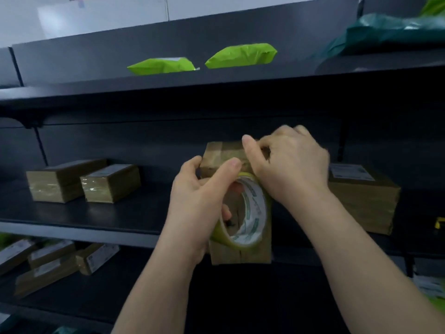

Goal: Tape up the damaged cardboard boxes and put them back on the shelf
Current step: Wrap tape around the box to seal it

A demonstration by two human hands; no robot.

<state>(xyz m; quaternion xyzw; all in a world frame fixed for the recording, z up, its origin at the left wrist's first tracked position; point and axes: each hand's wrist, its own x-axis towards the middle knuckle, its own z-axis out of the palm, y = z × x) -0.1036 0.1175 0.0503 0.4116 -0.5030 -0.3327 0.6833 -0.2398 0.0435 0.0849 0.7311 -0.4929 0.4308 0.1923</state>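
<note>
While we hold the small brown cardboard box [240, 255] up in front of the dark metal shelf [101, 213], the taping of it looks only partly done. Our left hand [199, 208] is closed around the roll of clear tape with its yellowish edge and white printed core [251, 213], fingers hooked through the core and thumb pressed on the top of the box, so the roll lies flat against the near face. Our right hand [291, 167] is pinched shut at the far upper edge of the box — on the free end of the tape, we judge, though blur hides the strip itself. A band of tape already shows across the top left corner.

Further back, two tape-wrapped brown boxes [84, 182] sit side by side on the shelf's left and a larger labelled brown box [361, 201] on its right — apparently finished and replaced. Below, several labelled cartons [55, 263] lie tumbled; whether they need mending we cannot tell. Above rest two lime-green plastic mailers [204, 60]. Our box has yet to be sealed and shelved.
</note>
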